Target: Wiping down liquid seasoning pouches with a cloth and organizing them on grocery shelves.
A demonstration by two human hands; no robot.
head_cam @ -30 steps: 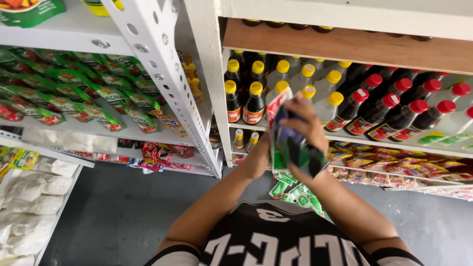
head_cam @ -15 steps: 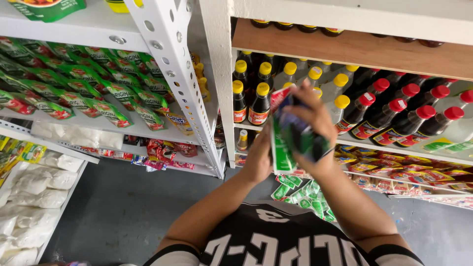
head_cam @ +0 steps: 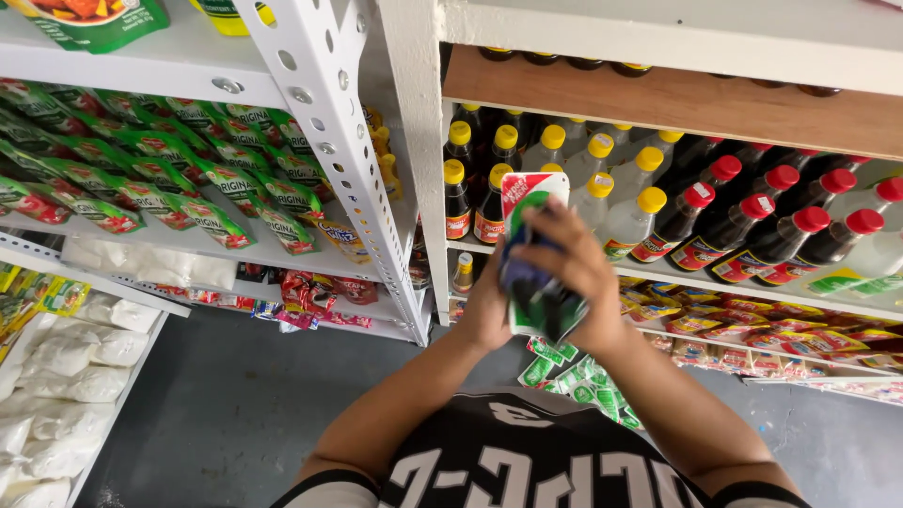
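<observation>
**Stack of sachets, held in both hands before the bottle shelf**

Left: white shelf rack (head_cam: 310, 103) carrying rows of green-and-red sachets (head_cam: 169, 188); below it, white bags (head_cam: 66, 376) on a low shelf.

Centre: left hand (head_cam: 489, 306) cupped against the lower left edge of a stack of flat packets (head_cam: 531, 273), its grip closed on that edge. The stack stands upright, long axis running up and down, red-and-white top end just below the yellow-capped bottles (head_cam: 499, 183). The lower end sits between the two palms.

Right of centre: right hand (head_cam: 574, 277) wrapped over the face of the stack, fingers (head_cam: 546, 249) curled tight across it; this hand covers more of the stack than the left and lies nearer the shelf. Both grips closed on the same stack.

Right: red-capped dark bottles (head_cam: 752, 230) on the same shelf, well apart from the stack; more sachets (head_cam: 734, 320) on the shelf beneath. Further green packets (head_cam: 583, 376) lie directly below the hands.
</observation>
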